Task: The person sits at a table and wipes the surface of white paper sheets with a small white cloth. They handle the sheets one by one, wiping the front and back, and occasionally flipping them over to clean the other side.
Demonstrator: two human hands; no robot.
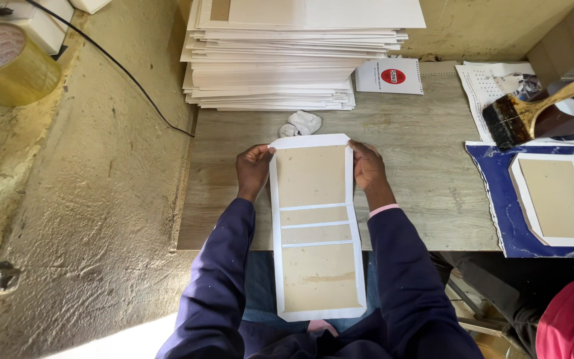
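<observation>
Looks like edge-folding stage: left hand (254, 169) & right hand (369, 166), fingers closed, pinch white-bordered brown board cover (315, 226) at top corners, just below paper stack (287, 60); next needs flaps pressed flat.

Long white paper sheet with four brown card panels (315, 226), lying flat, far end on table, near end over lap, held at both far edges.
</observation>
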